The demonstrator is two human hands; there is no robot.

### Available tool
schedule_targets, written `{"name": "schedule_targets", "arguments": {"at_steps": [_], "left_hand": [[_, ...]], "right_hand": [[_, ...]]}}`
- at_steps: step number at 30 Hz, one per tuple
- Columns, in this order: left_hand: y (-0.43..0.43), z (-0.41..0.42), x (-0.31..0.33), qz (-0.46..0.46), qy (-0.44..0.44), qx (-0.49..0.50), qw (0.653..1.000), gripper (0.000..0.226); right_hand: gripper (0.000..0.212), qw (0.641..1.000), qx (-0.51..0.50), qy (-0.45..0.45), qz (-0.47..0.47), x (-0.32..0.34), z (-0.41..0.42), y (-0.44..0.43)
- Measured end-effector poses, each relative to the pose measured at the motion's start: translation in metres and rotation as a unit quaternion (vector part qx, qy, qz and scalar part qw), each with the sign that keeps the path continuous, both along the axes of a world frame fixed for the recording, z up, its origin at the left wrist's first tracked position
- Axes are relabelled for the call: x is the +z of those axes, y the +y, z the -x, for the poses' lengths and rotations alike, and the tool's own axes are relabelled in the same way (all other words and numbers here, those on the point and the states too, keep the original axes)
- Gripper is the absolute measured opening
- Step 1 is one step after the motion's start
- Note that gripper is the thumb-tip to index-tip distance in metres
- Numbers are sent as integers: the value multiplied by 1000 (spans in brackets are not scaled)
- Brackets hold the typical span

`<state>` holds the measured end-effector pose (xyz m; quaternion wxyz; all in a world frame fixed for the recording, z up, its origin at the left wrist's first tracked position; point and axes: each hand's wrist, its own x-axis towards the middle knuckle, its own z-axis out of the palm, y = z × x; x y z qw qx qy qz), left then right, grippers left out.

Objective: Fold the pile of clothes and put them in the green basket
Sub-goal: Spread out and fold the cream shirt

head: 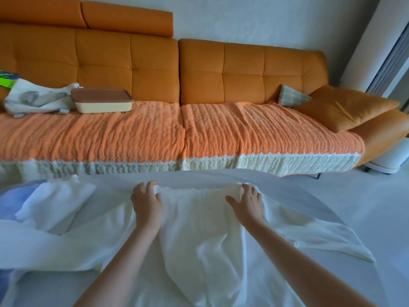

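Stretching across the view from 9 to 3 o'clock, an orange sofa [155, 63] carries a knitted orange cover [243, 134] with a cream border over its seat. Below it, filling the 6 o'clock half, is a round white table [332, 209]. A white garment [199, 240] lies spread over the table, loose and creased, running from its bunched far edge near the centre down toward 6 o'clock, with a flap reaching out toward 4 o'clock. At 9 o'clock, on the table's left side, more white cloth lies against a blue cloth [8, 204].

On the sofa at 2 o'clock an orange cushion [345, 107] leans beside a smaller checked cushion [292, 96]. At 10 o'clock a white tote bag [37, 100] slumps on the seat, touching a cream box [101, 103] with a brown lid.

The left hand [147, 202] has its fingers curled over the garment's far edge, gripping it. The right hand [245, 202] lies on the same edge, thumb splayed flat, fingertips sunk in the bunched cloth; whether it grips or only presses I cannot tell.
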<state>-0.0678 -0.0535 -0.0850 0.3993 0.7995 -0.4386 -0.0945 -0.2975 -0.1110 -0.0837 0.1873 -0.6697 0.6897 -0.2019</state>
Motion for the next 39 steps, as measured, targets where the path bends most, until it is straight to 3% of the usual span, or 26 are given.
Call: {"name": "schedule_targets", "arguments": {"at_steps": [2,4,7,9,14,16,17,19,21,22,25,34,38,39], "left_hand": [[8,11,1,4,-95,-43,995,33],[26,30,-2,17,-147,-172,974,39],[61,46,-25,-59,-238,-291,925,70],[79,47,-44,-132,-284,-318,895,62],[82,43,-49,-170,-245,-311,902,59],[77,42,-40,-177,-240,-314,901,81],[76,42,-40,-122,-224,-303,918,98],[84,45,-33,-75,-167,-275,944,118],[101,52,-22,-30,-183,-270,945,98],[112,55,-21,-56,-204,-287,934,81],[139,67,-33,-100,-208,-339,912,52],[148,70,-54,-158,-331,-331,869,53],[149,76,-38,-153,-351,-316,868,65],[150,80,-27,-125,-365,-308,869,57]], "right_hand": [[79,996,62,24,64,-1,-3,29],[86,980,171,23,103,-2,-5,63],[82,951,289,80,70,-20,2,101],[72,935,305,171,64,-35,14,113],[68,933,300,199,-11,-43,15,115],[71,929,297,219,-3,-32,16,114],[73,926,311,212,21,-26,17,115],[74,927,345,132,70,-19,19,121],[68,920,379,64,83,-6,20,136],[65,914,393,58,83,-1,21,146],[65,892,421,144,82,-27,31,171],[69,891,377,250,35,-46,26,186],[73,902,379,206,34,-28,25,189],[83,906,404,120,40,-24,25,187]]}}
